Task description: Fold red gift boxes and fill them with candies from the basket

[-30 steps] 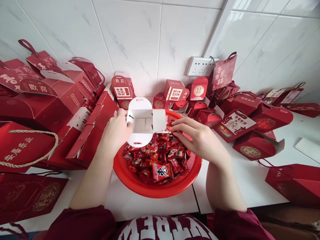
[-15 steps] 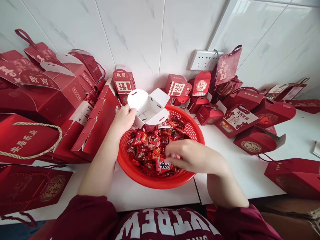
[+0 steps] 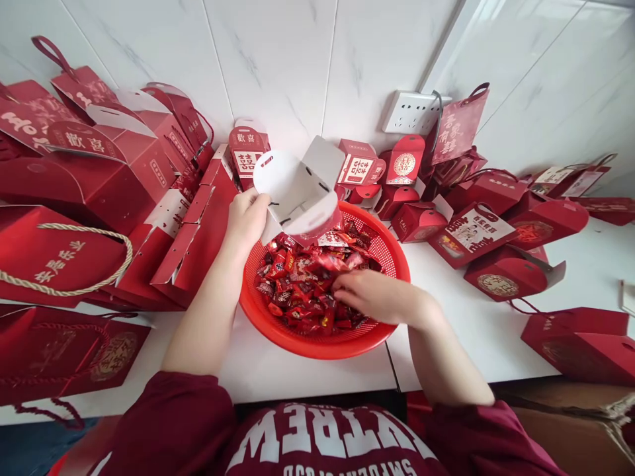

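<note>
An open-topped paper gift box [image 3: 297,192], white inside with its flaps spread, tilts over the far rim of a red plastic basket [image 3: 327,349]. My left hand [image 3: 249,215] grips its left side between thumb and fingers. Many wrapped candies [image 3: 302,291] in red wrappers fill the basket. Over the right part of the pile, my right hand [image 3: 374,295] is closed, with its curled fingertips among the candies. What the fingertips hold is hidden. A motion-blurred candy [image 3: 330,261] in a red-and-pink wrapper is just beyond my fingers, close to the box's lower edge.
Several red gift boxes [image 3: 84,178] crowd the counter at left, one with a rope handle [image 3: 84,228]. More red boxes [image 3: 476,231] stand at right and along the tiled wall. A white power strip [image 3: 414,112] is on the wall. A cardboard box [image 3: 560,423] sits below the counter's right edge.
My right hand has shifted slightly up within the basket, and a candy with a large black character is no longer visible there. The gift box has tilted more towards me, still in my left hand.
</note>
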The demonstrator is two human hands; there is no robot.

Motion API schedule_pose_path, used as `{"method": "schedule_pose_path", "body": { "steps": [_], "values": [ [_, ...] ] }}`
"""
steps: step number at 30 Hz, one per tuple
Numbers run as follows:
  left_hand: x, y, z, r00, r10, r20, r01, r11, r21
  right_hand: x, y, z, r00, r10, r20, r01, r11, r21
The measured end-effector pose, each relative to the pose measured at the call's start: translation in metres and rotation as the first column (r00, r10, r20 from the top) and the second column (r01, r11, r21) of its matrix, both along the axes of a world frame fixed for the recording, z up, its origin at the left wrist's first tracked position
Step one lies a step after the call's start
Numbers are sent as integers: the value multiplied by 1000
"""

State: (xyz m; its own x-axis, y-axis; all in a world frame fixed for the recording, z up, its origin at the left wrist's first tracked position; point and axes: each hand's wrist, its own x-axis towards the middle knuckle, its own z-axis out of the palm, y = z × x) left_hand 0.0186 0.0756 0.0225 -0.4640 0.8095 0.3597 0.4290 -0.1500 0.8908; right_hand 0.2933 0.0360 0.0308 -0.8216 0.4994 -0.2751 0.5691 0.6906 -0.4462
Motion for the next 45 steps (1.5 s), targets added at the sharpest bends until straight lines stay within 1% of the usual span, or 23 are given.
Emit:
{"method": "schedule_pose_path", "body": {
  "steps": [2, 3, 5, 7, 11, 13, 16, 17, 18, 20, 22, 23, 25, 27, 29, 32, 33, 34, 36, 38, 39, 42, 45],
  "values": [
    [1, -1, 1, 999, -11, -45, 11, 1000, -1, 8, 11, -2, 995, -86, 42, 81, 991, 107],
    [1, -2, 2, 998, -18, -63, 17, 1000, -15, 12, 15, -2, 994, -99, 40, 93, 988, 119],
    [3, -3, 3, 996, -12, -91, 10, 1000, -26, 19, 20, 0, 997, -75, -8, 75, 993, 90],
    [5, -3, 4, 996, -2, -90, 1, 1000, -4, 23, 19, 4, 997, -50, -64, 54, 996, 72],
    [7, -1, 6, 998, -21, 56, 13, 988, 156, 27, 13, 10, 997, -22, -78, 27, 997, 66],
    [7, 1, 7, 988, -37, 152, 2, 974, 226, 31, 13, 11, 998, -48, -38, 51, 995, 87],
    [5, 2, 10, 960, -32, 278, -44, 964, 264, 35, 15, 13, 990, -122, 71, 109, 982, 157],
    [5, 3, 10, 951, -22, 309, -61, 965, 256, 35, 15, 14, 988, -115, 98, 99, 983, 157],
    [4, 3, 10, 942, -10, 335, -75, 968, 239, 34, 14, 16, 991, -78, 112, 63, 989, 131],
    [3, 4, 10, 933, -4, 361, -72, 978, 196, 26, 9, 16, 993, 69, 99, -71, 997, 18],
    [3, 5, 9, 931, -27, 365, -39, 984, 172, 12, 2, 12, 975, 213, 55, -208, 974, -94],
    [3, 5, 8, 930, -40, 366, -26, 985, 172, 5, -2, 9, 964, 260, 51, -252, 959, -129],
    [3, 5, 9, 924, -60, 377, -12, 982, 187, -7, -8, 0, 956, 280, 84, -266, 953, -142],
    [4, 5, 9, 917, -76, 392, -6, 979, 204, -14, -13, -7, 961, 251, 114, -237, 964, -122],
    [4, 5, 9, 914, -88, 396, 4, 978, 210, -15, -14, -10, 972, 217, 91, -206, 971, -123],
    [4, 5, 8, 919, -109, 378, 28, 977, 212, -8, -10, -7, 986, 166, 14, -162, 975, -152],
    [4, 5, 7, 922, -119, 369, 40, 976, 215, -6, -9, -6, 990, 139, -5, -138, 980, -141],
    [3, 5, 7, 922, -133, 363, 52, 973, 223, -3, -7, -5, 994, 104, -23, -106, 988, -109],
    [3, 5, 6, 916, -166, 366, 72, 964, 256, 3, -1, -5, 998, 31, -54, -30, 1000, 7],
    [3, 5, 6, 901, -193, 387, 80, 954, 290, 11, 5, -5, 997, -12, -82, 21, 993, 116],
    [3, 5, 7, 895, -202, 398, 80, 950, 302, 15, 9, -5, 996, -16, -89, 29, 988, 148],
    [4, 5, 7, 888, -214, 408, 83, 945, 316, 30, 18, -1, 996, -16, -90, 32, 984, 178],
    [4, 6, 6, 895, -206, 396, 82, 948, 306, 40, 20, 5, 990, -116, -76, 131, 963, 235]
  ]
}}
